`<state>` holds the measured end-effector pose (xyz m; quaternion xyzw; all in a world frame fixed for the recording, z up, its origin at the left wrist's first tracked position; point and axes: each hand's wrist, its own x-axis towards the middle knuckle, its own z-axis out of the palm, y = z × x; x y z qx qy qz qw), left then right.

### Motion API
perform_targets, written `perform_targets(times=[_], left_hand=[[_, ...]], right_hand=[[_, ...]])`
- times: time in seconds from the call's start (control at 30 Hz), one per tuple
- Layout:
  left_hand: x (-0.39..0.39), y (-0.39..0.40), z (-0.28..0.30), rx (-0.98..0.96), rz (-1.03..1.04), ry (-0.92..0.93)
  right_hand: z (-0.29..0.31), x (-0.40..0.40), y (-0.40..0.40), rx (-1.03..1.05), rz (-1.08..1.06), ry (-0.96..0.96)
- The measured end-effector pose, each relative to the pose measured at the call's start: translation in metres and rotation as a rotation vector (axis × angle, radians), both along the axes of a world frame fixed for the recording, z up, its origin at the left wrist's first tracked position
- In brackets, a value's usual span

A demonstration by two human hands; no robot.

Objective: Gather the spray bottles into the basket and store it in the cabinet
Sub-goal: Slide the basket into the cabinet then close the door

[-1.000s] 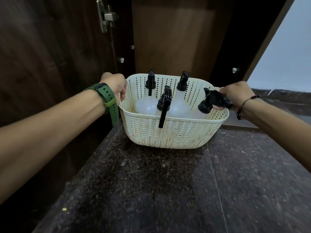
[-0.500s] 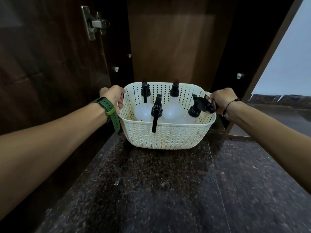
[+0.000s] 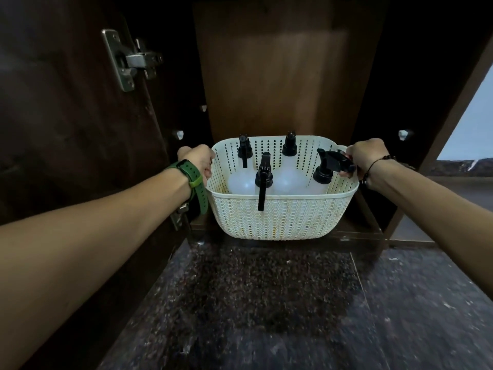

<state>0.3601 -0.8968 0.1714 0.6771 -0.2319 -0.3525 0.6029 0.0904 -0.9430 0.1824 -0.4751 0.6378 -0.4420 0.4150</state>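
A cream woven plastic basket (image 3: 282, 217) hangs at the mouth of the open wooden cabinet (image 3: 282, 84), its base over the cabinet's front lip. Several white spray bottles (image 3: 288, 177) with black trigger heads stand inside it; one trigger hangs over the near rim. My left hand (image 3: 198, 161), with a green watch strap on the wrist, grips the basket's left rim. My right hand (image 3: 366, 156), wearing a thin black bracelet, grips the right rim beside a black trigger head.
The cabinet door (image 3: 66, 108) stands open on the left with a metal hinge (image 3: 125, 60). Small shelf pegs (image 3: 180, 134) stick out of both inner side walls. A dark speckled stone floor (image 3: 266, 303) lies in front. A pale wall (image 3: 469, 129) shows at right.
Both hands have carried the basket forward from above the stone floor to the cabinet opening. The view has come closer to the cabinet.
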Motion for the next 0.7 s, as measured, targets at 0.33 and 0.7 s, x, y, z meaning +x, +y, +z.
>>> perform_targets(times=[0.33, 0.7], left_hand=[[0.008, -0.042, -0.006, 0.007, 0.006, -0.111], [0.017, -0.086, -0.015, 0.061, 0.063, -0.328]], right_hand=[[-0.007, 0.007, -0.049, 0.006, -0.043, -0.007], [-0.02, 0.019, -0.101, -0.042, -0.079, 0.013]])
